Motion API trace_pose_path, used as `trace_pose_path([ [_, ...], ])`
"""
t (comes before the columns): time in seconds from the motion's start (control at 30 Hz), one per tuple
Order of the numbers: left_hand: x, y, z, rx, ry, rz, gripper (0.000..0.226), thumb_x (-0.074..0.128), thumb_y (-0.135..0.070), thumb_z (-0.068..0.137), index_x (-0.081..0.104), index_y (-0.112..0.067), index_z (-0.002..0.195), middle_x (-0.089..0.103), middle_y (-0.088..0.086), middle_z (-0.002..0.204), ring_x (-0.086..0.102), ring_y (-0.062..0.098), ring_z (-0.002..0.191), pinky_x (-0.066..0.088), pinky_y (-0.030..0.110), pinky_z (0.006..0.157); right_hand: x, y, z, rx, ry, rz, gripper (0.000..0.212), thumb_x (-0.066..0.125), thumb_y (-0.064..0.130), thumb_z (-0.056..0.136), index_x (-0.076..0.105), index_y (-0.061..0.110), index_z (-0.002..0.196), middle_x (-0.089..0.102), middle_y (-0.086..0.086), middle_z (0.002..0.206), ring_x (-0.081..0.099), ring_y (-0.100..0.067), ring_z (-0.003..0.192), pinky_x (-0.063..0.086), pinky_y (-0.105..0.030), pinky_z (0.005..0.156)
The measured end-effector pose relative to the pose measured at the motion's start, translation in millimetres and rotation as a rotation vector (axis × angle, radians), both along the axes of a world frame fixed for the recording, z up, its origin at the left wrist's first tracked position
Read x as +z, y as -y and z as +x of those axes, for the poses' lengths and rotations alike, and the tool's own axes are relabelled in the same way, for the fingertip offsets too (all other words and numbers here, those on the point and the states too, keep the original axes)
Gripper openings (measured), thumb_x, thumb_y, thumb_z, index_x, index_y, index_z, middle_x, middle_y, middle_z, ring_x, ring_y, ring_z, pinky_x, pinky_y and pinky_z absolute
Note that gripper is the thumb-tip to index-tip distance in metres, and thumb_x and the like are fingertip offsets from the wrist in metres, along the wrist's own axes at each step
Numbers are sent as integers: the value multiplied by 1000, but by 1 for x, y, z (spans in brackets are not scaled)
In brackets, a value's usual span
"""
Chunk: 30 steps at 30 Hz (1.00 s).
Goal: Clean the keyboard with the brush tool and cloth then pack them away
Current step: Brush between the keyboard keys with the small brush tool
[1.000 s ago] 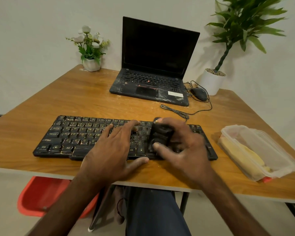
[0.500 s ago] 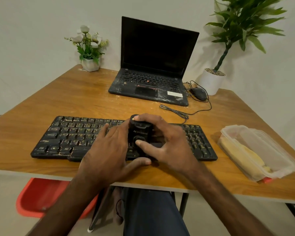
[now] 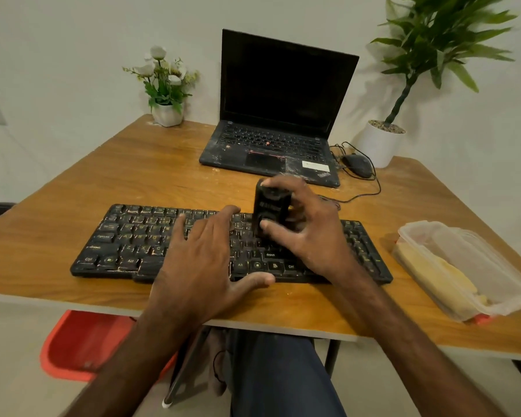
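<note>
A dusty black keyboard (image 3: pixel 127 239) lies across the near part of the wooden table (image 3: pixel 151 170). My left hand (image 3: pixel 205 260) rests flat on its middle keys, fingers spread, thumb at the front edge. My right hand (image 3: pixel 310 230) is closed around a black brush tool (image 3: pixel 269 206), held upright on the keys right of centre; its bristles are hidden behind my fingers. A clear plastic container (image 3: pixel 469 266) with a yellow cloth (image 3: pixel 442 278) inside sits at the right.
An open black laptop (image 3: pixel 280 115) stands behind the keyboard, with a black mouse (image 3: pixel 357 165) and its cable to the right. A small flower pot (image 3: pixel 166 112) and a tall potted plant (image 3: pixel 382 139) stand at the back corners. A red stool (image 3: pixel 85 344) is under the table.
My right hand has carried the brush tool left along the keys, then back to the right and toward the keyboard's far rows. My left hand has stayed on the keyboard.
</note>
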<state>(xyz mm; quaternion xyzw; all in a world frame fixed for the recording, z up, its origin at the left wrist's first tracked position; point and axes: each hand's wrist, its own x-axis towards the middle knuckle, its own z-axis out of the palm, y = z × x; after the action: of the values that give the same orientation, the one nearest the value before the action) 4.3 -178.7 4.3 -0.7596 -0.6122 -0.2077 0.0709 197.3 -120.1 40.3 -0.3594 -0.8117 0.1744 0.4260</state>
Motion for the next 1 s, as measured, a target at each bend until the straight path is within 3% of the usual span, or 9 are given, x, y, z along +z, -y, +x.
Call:
trace_pose_path([
  [0.13,-2,-1,0,-15,17,39,107,30,-93,78,25,-9,144,63,12,130,62,28,119,37,64,109,-4,17,-6,128,20,-6,59,78,14,85,49,33,133,61,5,127,66,-10,106,61,-27,77],
  [0.27,1,0,0,-22,52,-16,106,25,-96,74,13,-19,147,54,6,142,51,23,131,23,58,119,1,-17,8,-100,-13,-2,60,77,16,85,49,32,135,60,1,129,66,-13,108,62,-28,74],
  [0.33,2,0,0,-8,50,-35,106,24,-96,73,10,-21,147,51,4,144,48,21,134,21,57,120,1,-21,5,-97,-23,-14,60,78,15,84,51,30,135,60,2,130,66,-13,109,61,-25,76],
  [0.43,1,-1,1,2,60,-16,105,24,-95,75,14,-19,146,55,5,140,52,23,131,26,59,117,-2,-16,-12,31,14,4,60,77,14,85,49,29,135,60,2,131,65,-11,110,60,-23,77],
  [0.6,2,-1,1,-9,53,-12,105,28,-95,76,16,-18,146,55,6,141,52,23,130,28,60,116,4,-37,-15,-63,12,23,60,77,14,85,49,27,137,58,6,130,64,-9,109,62,-29,77],
  [0.73,1,-1,1,-3,55,13,104,29,-93,79,21,-14,145,60,8,135,58,25,125,34,62,112,2,-27,-23,36,22,20,59,77,15,85,50,23,137,59,4,130,64,-9,109,60,-22,79],
  [0.9,2,0,0,-16,83,-1,106,25,-92,80,25,-10,149,57,8,138,54,24,128,29,61,115,4,-36,-29,-8,-3,20,59,76,13,85,50,25,136,62,-1,129,65,-11,108,61,-27,77],
  [1.0,3,1,-1,9,104,5,103,17,-88,85,29,-8,148,56,10,139,54,25,127,29,62,114,2,-31,-41,56,14,16,59,77,13,85,50,23,136,61,-2,129,65,-11,109,60,-23,80],
])
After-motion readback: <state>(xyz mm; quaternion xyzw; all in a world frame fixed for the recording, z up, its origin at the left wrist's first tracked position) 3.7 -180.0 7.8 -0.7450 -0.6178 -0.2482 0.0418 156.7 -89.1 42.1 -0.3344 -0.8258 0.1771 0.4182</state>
